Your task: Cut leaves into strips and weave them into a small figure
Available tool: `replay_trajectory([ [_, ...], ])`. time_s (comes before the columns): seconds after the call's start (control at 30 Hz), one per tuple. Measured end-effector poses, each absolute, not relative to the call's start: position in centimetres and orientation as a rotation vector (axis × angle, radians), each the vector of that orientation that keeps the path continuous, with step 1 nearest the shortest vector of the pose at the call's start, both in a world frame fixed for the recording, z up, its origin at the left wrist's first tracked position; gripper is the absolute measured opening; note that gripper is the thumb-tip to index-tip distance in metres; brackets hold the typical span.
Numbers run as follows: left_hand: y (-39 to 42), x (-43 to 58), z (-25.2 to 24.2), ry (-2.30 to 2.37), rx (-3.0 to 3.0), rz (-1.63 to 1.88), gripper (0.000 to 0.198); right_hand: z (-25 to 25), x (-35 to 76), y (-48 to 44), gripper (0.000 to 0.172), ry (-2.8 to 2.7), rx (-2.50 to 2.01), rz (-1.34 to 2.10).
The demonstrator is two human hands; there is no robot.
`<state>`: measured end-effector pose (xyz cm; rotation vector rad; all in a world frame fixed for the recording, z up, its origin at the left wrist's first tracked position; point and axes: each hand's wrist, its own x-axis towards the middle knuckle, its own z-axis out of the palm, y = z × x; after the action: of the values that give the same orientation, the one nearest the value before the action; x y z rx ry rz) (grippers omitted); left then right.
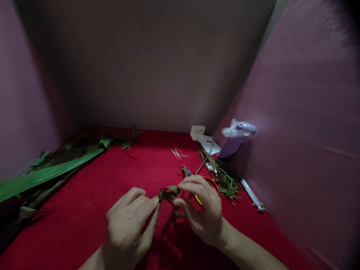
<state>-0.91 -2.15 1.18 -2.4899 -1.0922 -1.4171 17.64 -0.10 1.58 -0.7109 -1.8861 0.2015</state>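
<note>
My left hand (132,221) is closed, its thumb and forefinger pinching one end of a folded green-brown leaf (170,192). My right hand (201,210) meets the leaf's other side, with fingertips curled against its edge and the thumb just below. The leaf is bent and bunched between both hands, raised a little over the red cloth. Partly behind my right hand lie pliers (189,173) with red and yellow handles, their jaws pointing away to the left.
Toothpicks (177,153) lie scattered on the red cloth (84,225). Long green leaves (56,173) line the left side. At right are leaf scraps (227,182), a syringe (251,192), a purple bottle (233,149) topped with clear plastic, and white paper (208,144). Walls enclose three sides.
</note>
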Motion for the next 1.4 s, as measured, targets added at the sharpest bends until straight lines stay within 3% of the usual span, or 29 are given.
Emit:
replay_trajectory([
  [0.53, -2.0, -0.9, 1.0, -0.997, -2.421, -1.434, 0.019, 1.5, 17.1, -0.7, 0.02, -2.037, -0.59, 0.02],
  [0.73, -2.1, -0.9, 1.3, -1.114, -2.419, -1.553, 0.014, 1.4, 17.1, -0.8, 0.017, -1.889, -0.64, 0.15],
  [0.97, -2.2, -0.8, 1.2, -1.122, -2.44, -1.684, 0.016, 0.4, 16.4, -1.0, 0.028, -1.763, -0.87, 0.592],
  [1.07, -1.9, -0.6, 1.0, -1.098, -2.478, -1.764, 0.019, 0.5, 16.2, -1.0, 0.018, -1.749, -0.827, 0.694],
  [1.4, -2.1, -0.3, 0.4, -0.989, -2.574, -2.15, 0.03, 0.5, 16.4, -0.5, 0.019, -1.866, -0.602, 0.543],
])
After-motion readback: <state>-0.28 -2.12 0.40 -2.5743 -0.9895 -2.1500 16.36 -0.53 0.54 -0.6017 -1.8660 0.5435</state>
